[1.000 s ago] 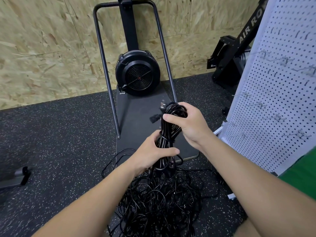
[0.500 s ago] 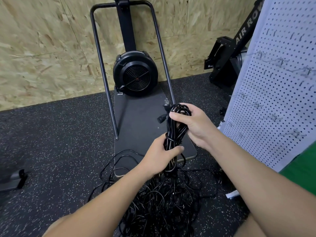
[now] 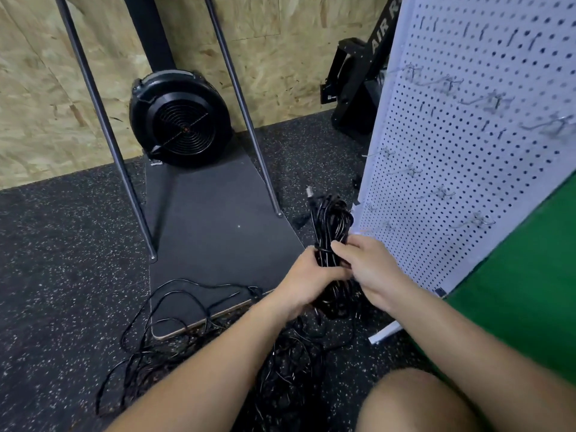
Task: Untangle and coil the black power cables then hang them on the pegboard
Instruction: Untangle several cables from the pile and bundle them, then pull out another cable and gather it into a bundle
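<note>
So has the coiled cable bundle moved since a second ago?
Yes. The coiled cable bundle has shifted right, off the black platform toward the pegboard edge.

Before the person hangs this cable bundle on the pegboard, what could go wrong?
1. Both hands, left and right, grip the coiled bundle, but strands beneath seem to run into the loose tangle on the floor; lifting might drag it.
2. The pegboard hooks look thin; thick loops could slip off.

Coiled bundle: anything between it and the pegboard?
Nothing. In the head view the coiled bundle, held by both hands, has its top loops right beside the pegboard edge.
</note>
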### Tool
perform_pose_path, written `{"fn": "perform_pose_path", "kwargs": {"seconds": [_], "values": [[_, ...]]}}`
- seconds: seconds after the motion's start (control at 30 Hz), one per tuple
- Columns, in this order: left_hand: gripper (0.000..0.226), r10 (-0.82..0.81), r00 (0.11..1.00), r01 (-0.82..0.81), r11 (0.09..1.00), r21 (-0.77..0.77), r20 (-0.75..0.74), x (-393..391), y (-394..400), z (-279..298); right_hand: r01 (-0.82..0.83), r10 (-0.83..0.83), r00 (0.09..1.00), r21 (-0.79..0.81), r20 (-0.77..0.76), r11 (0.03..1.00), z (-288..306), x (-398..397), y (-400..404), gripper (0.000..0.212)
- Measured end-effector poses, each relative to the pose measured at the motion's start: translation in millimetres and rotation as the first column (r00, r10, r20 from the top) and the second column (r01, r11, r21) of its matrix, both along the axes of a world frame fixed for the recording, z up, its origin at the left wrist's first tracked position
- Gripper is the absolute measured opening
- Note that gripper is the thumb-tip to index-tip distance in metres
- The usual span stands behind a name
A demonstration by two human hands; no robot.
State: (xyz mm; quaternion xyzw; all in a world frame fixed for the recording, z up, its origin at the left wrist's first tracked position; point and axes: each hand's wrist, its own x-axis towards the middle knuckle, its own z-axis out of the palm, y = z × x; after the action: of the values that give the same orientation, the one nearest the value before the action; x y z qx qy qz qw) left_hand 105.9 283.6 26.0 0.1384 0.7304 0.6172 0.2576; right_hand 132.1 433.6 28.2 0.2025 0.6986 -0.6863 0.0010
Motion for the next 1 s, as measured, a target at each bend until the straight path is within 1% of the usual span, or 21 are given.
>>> {"fn": "perform_pose_path", "kwargs": {"seconds": [0.07,0.13,0.17,0.2,0.3,0.37,0.4,0.5,0.63,0.67,0.7,0.73,0.8,0.83,0.87,0.93,1.0], "values": [[0.028,0.05,0.997,-0.048,0.998,-0.038,0.059,-6.8,21.1,-28.0,0.063,-0.061,0.997,-0.029,0.056,0.998,-34.9,-1.9,19.3,0.016],[0.035,0.144,0.985,-0.132,0.983,-0.127,0.091,-11.5,37.3,-59.6,0.129,-0.124,0.985,-0.037,0.121,0.991,-75.1,-4.3,38.5,0.014],[0.037,0.157,0.982,-0.139,0.978,-0.157,0.106,-15.4,46.2,-79.4,0.157,-0.149,0.977,-0.043,0.155,0.987,-96.3,-6.4,48.5,0.017],[0.037,0.152,0.979,-0.128,0.977,-0.171,0.135,-19.0,54.8,-101.3,0.18,-0.168,0.968,-0.047,0.188,0.982,-116.0,-8.9,57.3,0.021],[0.032,0.128,0.97,-0.088,0.977,-0.194,0.205,-24.0,76.6,-151.9,0.201,-0.189,0.942,-0.015,0.279,0.98,-165.4,-20.1,83.2,0.015],[0.049,0.137,0.963,-0.087,0.973,-0.213,0.232,-30.7,89.7,-181.8,0.196,-0.188,0.924,0.01,0.333,0.981,-192.0,-32.5,95.7,0.022],[0.054,0.13,0.961,-0.077,0.974,-0.212,0.246,-35.8,96.8,-197.2,0.183,-0.181,0.92,0.025,0.348,0.983,-203.7,-39.0,100.8,0.024],[0.057,0.061,0.961,0.004,0.973,-0.233,0.268,-54.8,119.6,-248.7,0.2,-0.228,0.896,0.111,0.382,0.973,-239.2,-58.5,117.1,0.027],[0.073,0.041,0.971,0.055,0.923,-0.381,0.237,-76.2,146.9,-294.0,0.235,-0.284,0.863,0.167,0.418,0.958,-284.6,-72.3,134.8,0.024],[0.076,0.026,0.973,0.067,0.919,-0.388,0.231,-80.9,153.0,-311.2,0.235,-0.291,0.859,0.181,0.422,0.955,-296.7,-73.2,138.6,0.023],[0.076,0.014,0.972,0.078,0.923,-0.377,0.236,-82.3,156.8,-312.6,0.24,-0.302,0.856,0.193,0.42,0.951,-305.4,-73.4,140.7,0.024],[0.071,0.02,0.965,0.071,0.939,-0.335,0.26,-81.8,158.8,-305.3,0.244,-0.319,0.853,0.225,0.413,0.943,-310.3,-73.1,141.8,0.026],[0.045,0.047,0.949,0.036,0.966,-0.255,0.313,-79.2,160.5,-294.6,0.217,-0.364,0.85,0.377,0.381,0.9,-303.6,-72.3,140.4,0.028],[0.044,0.069,0.931,0.013,0.975,-0.22,0.358,-79.1,161.4,-287.0,0.203,-0.394,0.849,0.47,0.352,0.859,-297.6,-71.3,139.9,0.029],[0.048,0.083,0.911,-0.007,0.982,-0.187,0.403,-78.7,160.7,-281.0,0.206,-0.421,0.849,0.536,0.318,0.819,-291.0,-69.6,139.6,0.03],[0.06,0.062,0.89,0.003,0.99,-0.14,0.452,-80.9,155.8,-281.2,0.213,-0.433,0.86,0.582,0.269,0.785,-284.7,-64.1,141.9,0.038],[0.053,0.015,0.905,0.044,0.991,-0.13,0.426,-88.5,144.0,-278.7,0.142,-0.353,0.902,0.6,0.25,0.788,-280.9,-58.3,138.2,0.057]]}}
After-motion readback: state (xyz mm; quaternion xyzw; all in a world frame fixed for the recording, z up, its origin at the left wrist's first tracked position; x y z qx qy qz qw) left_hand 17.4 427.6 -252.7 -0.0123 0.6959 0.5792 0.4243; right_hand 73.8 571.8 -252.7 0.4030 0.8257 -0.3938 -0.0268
